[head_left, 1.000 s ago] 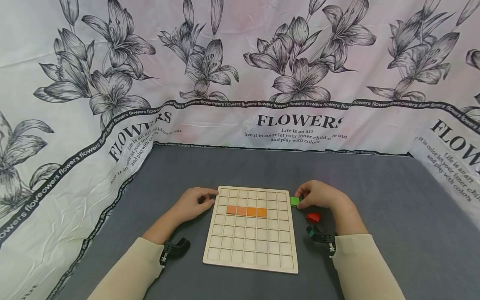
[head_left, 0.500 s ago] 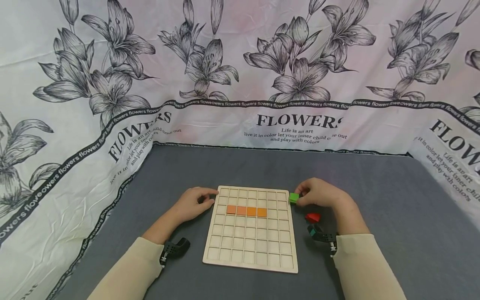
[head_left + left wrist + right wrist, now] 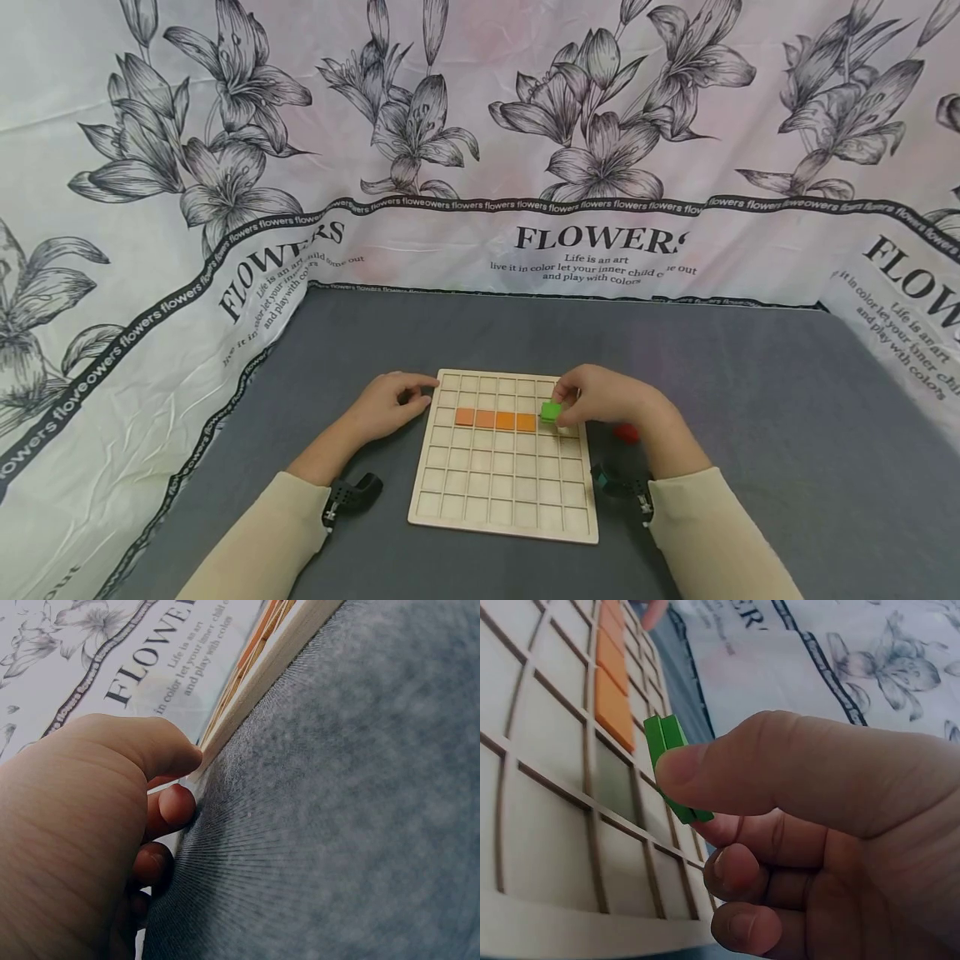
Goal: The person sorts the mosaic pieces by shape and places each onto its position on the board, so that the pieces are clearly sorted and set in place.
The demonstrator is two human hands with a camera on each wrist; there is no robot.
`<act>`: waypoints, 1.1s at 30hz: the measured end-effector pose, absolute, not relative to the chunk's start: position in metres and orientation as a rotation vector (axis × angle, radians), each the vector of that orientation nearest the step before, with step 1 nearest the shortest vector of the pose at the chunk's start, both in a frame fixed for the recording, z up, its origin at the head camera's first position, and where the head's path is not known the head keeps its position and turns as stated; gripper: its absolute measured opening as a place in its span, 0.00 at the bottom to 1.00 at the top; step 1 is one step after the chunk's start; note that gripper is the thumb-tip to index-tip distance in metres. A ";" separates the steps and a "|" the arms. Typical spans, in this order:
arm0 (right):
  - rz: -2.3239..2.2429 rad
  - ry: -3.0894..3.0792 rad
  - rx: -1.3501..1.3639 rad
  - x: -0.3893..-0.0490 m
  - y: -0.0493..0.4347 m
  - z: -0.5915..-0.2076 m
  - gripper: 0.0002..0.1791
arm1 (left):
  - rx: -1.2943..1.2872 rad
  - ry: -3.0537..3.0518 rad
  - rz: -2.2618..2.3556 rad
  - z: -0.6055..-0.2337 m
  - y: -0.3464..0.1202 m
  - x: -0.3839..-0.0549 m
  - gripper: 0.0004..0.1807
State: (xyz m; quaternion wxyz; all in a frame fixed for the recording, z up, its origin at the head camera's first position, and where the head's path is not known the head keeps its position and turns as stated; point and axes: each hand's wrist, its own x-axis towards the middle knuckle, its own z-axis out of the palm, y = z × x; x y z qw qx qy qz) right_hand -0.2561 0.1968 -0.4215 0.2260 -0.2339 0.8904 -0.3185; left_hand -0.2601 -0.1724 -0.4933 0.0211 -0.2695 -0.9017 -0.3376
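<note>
A pale wooden grid board (image 3: 502, 504) lies on the grey cloth, with a row of orange tiles (image 3: 495, 419) in its upper cells. Between thumb and forefinger my right hand (image 3: 611, 396) pinches two green tiles (image 3: 667, 739), held together above the board just right of the orange row. In the right wrist view the tiles are tilted and apart from the grid, and the other fingers curl beneath. My left hand (image 3: 386, 407) touches the board's upper left edge with a fingertip. The left wrist view shows that hand (image 3: 82, 825) beside the board's side (image 3: 255, 682), its lower fingers loosely bent.
Red pieces (image 3: 626, 432) lie on the cloth right of the board, partly hidden by my right wrist. Grey cloth (image 3: 787, 433) extends to the right. A white curtain (image 3: 435, 250) with printed flowers stands behind and along the left.
My right hand has lifted the green tiles from beside the board's right edge and carried them left over the grid. The left hand has stayed at the board's edge.
</note>
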 end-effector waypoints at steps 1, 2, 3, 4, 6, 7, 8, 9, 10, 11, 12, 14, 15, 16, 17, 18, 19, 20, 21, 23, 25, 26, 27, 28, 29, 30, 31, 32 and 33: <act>-0.876 2.447 -0.648 -0.256 0.195 -0.422 0.09 | -0.836 -2.795 -1.046 -0.493 -0.172 -0.260 0.17; -0.875 2.440 -0.647 -0.256 0.193 -0.423 0.09 | -0.837 -2.796 -1.044 -0.494 -0.173 -0.260 0.17; -0.874 2.433 -0.643 -0.256 0.191 -0.424 0.09 | -0.835 -2.798 -1.044 -0.494 -0.173 -0.261 0.17; -0.872 2.426 -0.645 -0.256 0.190 -0.425 0.09 | -0.836 -2.799 -1.043 -0.494 -0.173 -0.261 0.17; -0.868 2.418 -0.645 -0.257 0.188 -0.426 0.09 | -0.835 -2.799 -1.044 -0.493 -0.172 -0.261 0.17; -0.861 2.420 -0.646 -0.257 0.187 -0.427 0.09 | -0.835 -2.798 -1.045 -0.493 -0.172 -0.261 0.17; -0.852 2.423 -0.646 -0.257 0.186 -0.428 0.09 | -0.833 -2.797 -1.048 -0.493 -0.172 -0.261 0.17; -0.843 2.426 -0.644 -0.257 0.186 -0.429 0.09 | -0.833 -2.795 -1.052 -0.493 -0.172 -0.261 0.17; -0.836 2.430 -0.645 -0.257 0.186 -0.429 0.09 | -0.833 -2.793 -1.054 -0.493 -0.172 -0.262 0.17; -0.830 2.435 -0.638 -0.258 0.186 -0.429 0.09 | -0.833 -2.791 -1.055 -0.493 -0.172 -0.262 0.17; -0.826 2.438 -0.630 -0.258 0.186 -0.430 0.09 | -0.833 -2.791 -1.053 -0.493 -0.172 -0.262 0.17; -0.823 2.438 -0.620 -0.258 0.186 -0.429 0.10 | -0.832 -2.792 -1.052 -0.493 -0.172 -0.262 0.17; -0.824 2.438 -0.615 -0.257 0.186 -0.428 0.10 | -0.833 -2.792 -1.049 -0.493 -0.172 -0.262 0.16; -0.828 2.436 -0.617 -0.257 0.187 -0.427 0.10 | -0.832 -2.792 -1.047 -0.494 -0.172 -0.262 0.16; -0.831 2.437 -0.607 -0.256 0.188 -0.426 0.10 | -0.832 -2.794 -1.046 -0.494 -0.172 -0.262 0.17; -0.835 2.438 -0.602 -0.256 0.189 -0.425 0.10 | -0.832 -2.795 -1.045 -0.494 -0.173 -0.262 0.17; -0.839 2.440 -0.595 -0.255 0.190 -0.423 0.10 | -0.832 -2.794 -1.046 -0.494 -0.173 -0.262 0.17; -0.839 2.442 -0.582 -0.254 0.192 -0.422 0.10 | -0.832 -2.794 -1.046 -0.494 -0.173 -0.262 0.17; -0.840 2.442 -0.566 -0.253 0.193 -0.420 0.10 | -0.832 -2.794 -1.046 -0.494 -0.173 -0.262 0.17; -0.824 2.444 -0.525 -0.252 0.196 -0.418 0.10 | -0.830 -2.794 -1.044 -0.494 -0.173 -0.261 0.17; -0.799 2.443 -0.487 -0.251 0.199 -0.416 0.11 | -0.827 -2.795 -1.044 -0.494 -0.173 -0.261 0.16; -0.785 2.441 -0.465 -0.250 0.200 -0.416 0.11 | -0.825 -2.796 -1.044 -0.493 -0.173 -0.261 0.16; -0.776 2.439 -0.448 -0.250 0.200 -0.415 0.12 | -0.823 -2.798 -1.044 -0.493 -0.172 -0.260 0.16; -0.768 2.437 -0.432 -0.250 0.201 -0.415 0.12 | -0.821 -2.799 -1.044 -0.493 -0.172 -0.260 0.16; -0.766 2.435 -0.416 -0.250 0.201 -0.414 0.12 | -0.820 -2.800 -1.047 -0.492 -0.172 -0.260 0.16; -0.762 2.435 -0.410 -0.250 0.202 -0.414 0.12 | -0.819 -2.800 -1.048 -0.492 -0.172 -0.260 0.16; -0.766 2.435 -0.403 -0.250 0.202 -0.414 0.12 | -0.818 -2.800 -1.048 -0.492 -0.173 -0.259 0.17; -0.768 2.434 -0.400 -0.250 0.202 -0.414 0.12 | -0.818 -2.800 -1.047 -0.492 -0.173 -0.259 0.17; -0.771 2.436 -0.401 -0.250 0.203 -0.414 0.11 | -0.818 -2.800 -1.047 -0.492 -0.173 -0.259 0.17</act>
